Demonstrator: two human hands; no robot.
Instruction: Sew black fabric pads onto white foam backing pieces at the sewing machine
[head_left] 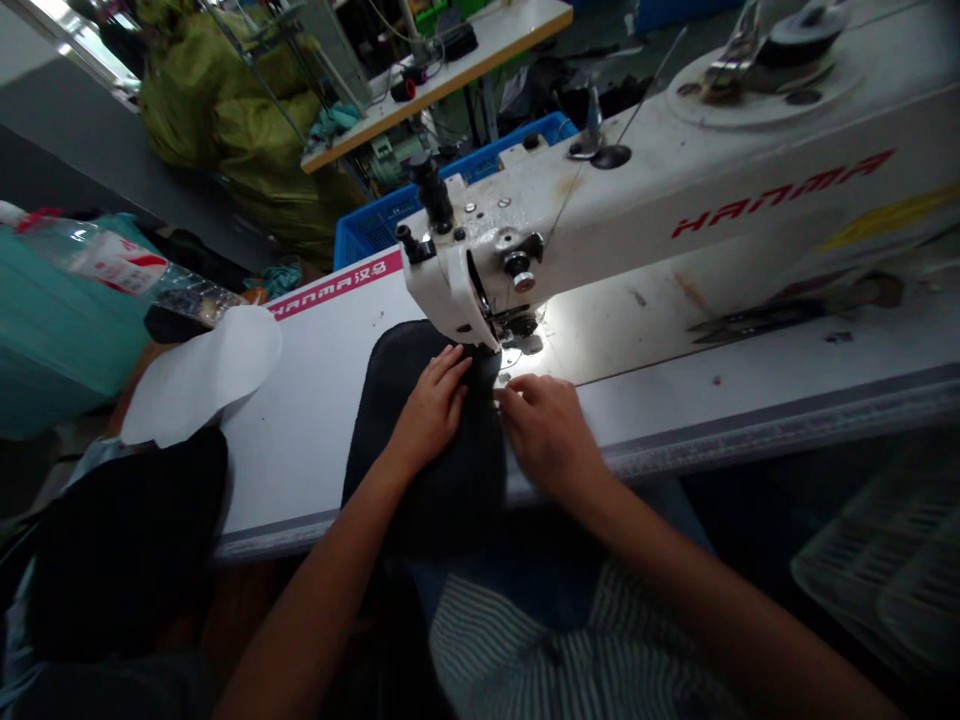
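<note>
A black fabric panel lies on the white sewing table, its far right edge under the needle area of the sewing machine. My left hand rests flat on the panel with its fingers stretched toward the presser foot. Just right of the needle, my right hand is closed, thumb and fingers pinched at the panel's right edge. The machine's lamp lights the spot between my hands. The panel's near end hangs over the table's front edge toward my lap.
A white curved sheet lies at the table's left end, near a plastic bottle and dark fabric. Scissors lie under the machine arm. Behind stand a blue crate and another table. A pale basket is at right.
</note>
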